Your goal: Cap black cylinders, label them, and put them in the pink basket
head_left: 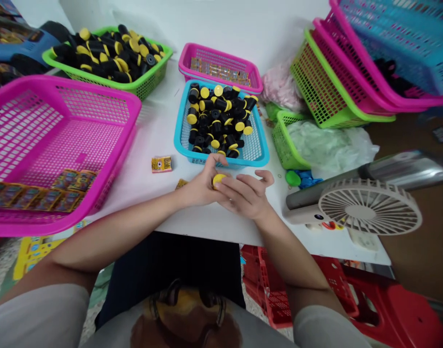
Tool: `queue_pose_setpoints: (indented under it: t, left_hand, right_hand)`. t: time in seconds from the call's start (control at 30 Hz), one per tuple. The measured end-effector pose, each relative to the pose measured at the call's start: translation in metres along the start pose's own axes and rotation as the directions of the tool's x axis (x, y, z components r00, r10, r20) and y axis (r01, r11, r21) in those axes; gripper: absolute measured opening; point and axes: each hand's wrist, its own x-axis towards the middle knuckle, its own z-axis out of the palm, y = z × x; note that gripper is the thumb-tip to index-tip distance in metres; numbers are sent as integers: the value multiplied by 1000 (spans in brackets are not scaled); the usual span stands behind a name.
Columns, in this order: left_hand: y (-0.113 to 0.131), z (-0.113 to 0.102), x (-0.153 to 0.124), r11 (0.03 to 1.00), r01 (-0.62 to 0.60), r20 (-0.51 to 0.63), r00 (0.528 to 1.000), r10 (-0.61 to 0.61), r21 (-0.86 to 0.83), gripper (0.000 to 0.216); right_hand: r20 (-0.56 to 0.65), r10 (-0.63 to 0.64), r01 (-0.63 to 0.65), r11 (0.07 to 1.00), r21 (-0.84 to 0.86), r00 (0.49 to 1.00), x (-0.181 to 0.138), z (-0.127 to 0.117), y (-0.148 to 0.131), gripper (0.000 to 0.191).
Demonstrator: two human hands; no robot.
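Note:
Both of my hands meet over the white table (152, 140) just in front of a blue basket (259, 154). My left hand (201, 186) is closed around a small piece with a yellow cap (218, 180). My right hand (245, 195) pinches the same yellow-capped piece from the other side, its outer fingers spread. The blue basket holds several black and yellow pieces (217, 118). A small yellow packet (161, 164) lies on the table left of my hands; another packet (181, 183) peeks out beside my left wrist.
A large pink basket (109, 159) with packets stands at the left. A green basket (141, 87) of black and yellow pieces sits at the back left, a small pink basket (192, 53) behind the blue one. Tilted stacked baskets (326, 82), plastic bags and a white fan (370, 208) crowd the right.

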Motion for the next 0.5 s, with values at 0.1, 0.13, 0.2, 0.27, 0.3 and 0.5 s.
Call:
queue_pose_setpoints:
  t: [0.1,0.13,0.2,0.27,0.3,0.5]
  left_hand:
    - [6,1,1,1000,-10,15,1000,10,-16,56]
    - [7,1,1,999,-36,22,999,36,-5,53]
    - [9,1,1,994,-107,29,994,106,38,49]
    - [6,0,1,977,-173,13,985,173,122,49]
    - [3,-1,2,962,-209,-3,977,212,177,50]
    - [-4,1,7,829,-284,-220,876,429,482,44]
  right_hand:
    - [-166,-137,117,985,-126,977,6,-2,-3,33]
    - [-247,-186,144,973,-179,951,9,-2,-4,33]
    - [-348,-267,172,945,-279,899,14,-2,-7,30]
    - [-340,-297,175,922,-344,892,16,-1,-7,28]
    - [-308,-289,169,917,-362,906,15,0,-6,28]
    - [-291,-195,96,942,-323,937,8,1,9,38]
